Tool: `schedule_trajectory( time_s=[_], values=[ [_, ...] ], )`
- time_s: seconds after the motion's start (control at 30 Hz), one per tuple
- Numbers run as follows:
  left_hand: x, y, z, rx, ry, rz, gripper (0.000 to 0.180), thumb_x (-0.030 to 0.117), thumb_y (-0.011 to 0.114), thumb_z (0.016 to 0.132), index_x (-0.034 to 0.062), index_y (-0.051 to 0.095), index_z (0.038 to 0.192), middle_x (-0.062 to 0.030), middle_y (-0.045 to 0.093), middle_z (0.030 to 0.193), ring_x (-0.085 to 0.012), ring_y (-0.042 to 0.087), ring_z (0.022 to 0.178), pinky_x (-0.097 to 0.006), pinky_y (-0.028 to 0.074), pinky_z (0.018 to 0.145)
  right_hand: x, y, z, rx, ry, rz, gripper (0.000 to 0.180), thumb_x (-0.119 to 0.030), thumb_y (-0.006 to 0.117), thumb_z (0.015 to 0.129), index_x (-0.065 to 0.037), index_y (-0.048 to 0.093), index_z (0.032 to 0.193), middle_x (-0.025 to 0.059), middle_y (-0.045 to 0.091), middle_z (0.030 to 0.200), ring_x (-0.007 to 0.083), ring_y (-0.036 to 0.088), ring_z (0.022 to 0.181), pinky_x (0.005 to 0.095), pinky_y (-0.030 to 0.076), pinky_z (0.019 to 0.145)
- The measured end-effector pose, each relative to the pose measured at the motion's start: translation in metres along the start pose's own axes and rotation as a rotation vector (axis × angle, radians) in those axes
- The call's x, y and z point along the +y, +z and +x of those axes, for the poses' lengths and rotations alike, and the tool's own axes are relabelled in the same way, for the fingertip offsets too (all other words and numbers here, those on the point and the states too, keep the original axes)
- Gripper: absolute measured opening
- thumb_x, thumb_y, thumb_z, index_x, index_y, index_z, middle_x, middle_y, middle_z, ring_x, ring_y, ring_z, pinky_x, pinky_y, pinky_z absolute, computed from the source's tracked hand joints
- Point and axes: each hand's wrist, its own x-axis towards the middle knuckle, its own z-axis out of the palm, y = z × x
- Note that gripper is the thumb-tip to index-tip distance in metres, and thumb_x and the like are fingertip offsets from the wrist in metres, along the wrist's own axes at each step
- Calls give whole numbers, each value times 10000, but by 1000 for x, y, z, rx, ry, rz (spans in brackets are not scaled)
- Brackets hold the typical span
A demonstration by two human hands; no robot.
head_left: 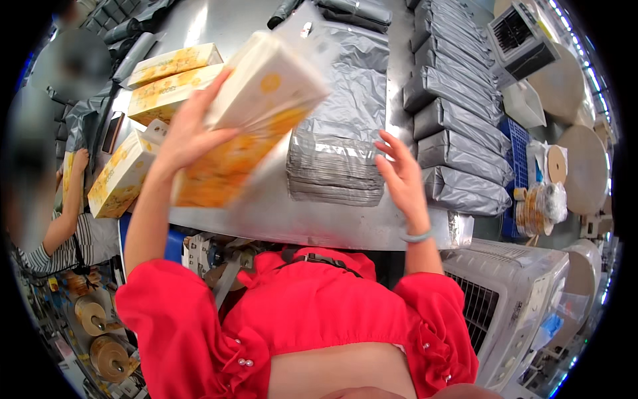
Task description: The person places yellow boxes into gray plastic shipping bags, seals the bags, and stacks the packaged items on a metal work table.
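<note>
My left hand grips a white and yellow plastic-wrapped tissue pack, tilted and smeared by motion above the metal table. The fingers hold its left side. My right hand is held open with the fingers apart, at the right edge of a stack of grey plastic mailing bags, and holds nothing. The bags lie flat in front of me, the top one spread out toward the far side. More tissue packs of the same pattern rest on the table to the left of my left hand.
A row of filled grey parcels lines the right side of the table. A phone lies at the left, near a co-worker's arm. Tape rolls and a blue crate are at the right, above a white air cooler.
</note>
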Motion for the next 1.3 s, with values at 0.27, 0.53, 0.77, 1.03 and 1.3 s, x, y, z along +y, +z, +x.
schedule_trajectory(
  time_s=[0.27, 0.53, 0.77, 1.03, 1.3],
  values=[
    [-32, 144, 22, -443, -156, -32, 257, 139, 610, 817, -26, 630, 1013, -146, 640, 902, -260, 617, 813, -314, 489, 714, 78, 8, -59, 150, 362, 242, 459, -232, 471, 955, 78, 428, 1292, 145, 538, 1239, 226, 553, 1105, 323, 470, 880],
    [-67, 207, 92, -206, 58, 505, 85, 81, 508, 808, 38, 535, 876, -156, 569, 896, -322, 598, 839, -419, 485, 685, 138, -16, 69, 237, -341, -883, 214, -82, 581, 824, -14, 587, 1026, 140, 607, 919, 301, 586, 824, 345, 491, 726],
    [-73, 219, 63, -211, 31, 232, 219, 164, 496, 858, -26, 544, 955, -232, 583, 968, -387, 571, 914, -441, 469, 806, 129, -9, 68, 271, -209, -523, 239, -25, 552, 819, -16, 558, 1058, 192, 621, 967, 380, 584, 938, 390, 479, 780],
    [-82, 196, 114, -134, 124, 255, 82, 92, 544, 771, 30, 583, 807, -113, 573, 795, -316, 595, 771, -387, 497, 627, 141, -18, 85, 127, -360, -812, 181, -77, 618, 781, -4, 546, 929, 203, 570, 848, 374, 568, 829, 395, 463, 717],
    [-60, 215, 14, 165, 172, -60, 144, 78, 524, 831, -30, 505, 926, -213, 510, 1075, -382, 569, 936, -434, 481, 759, 127, 5, 25, 392, -174, -532, 121, -61, 542, 837, 9, 576, 929, 219, 583, 981, 377, 567, 926, 391, 467, 761]
  ],
)
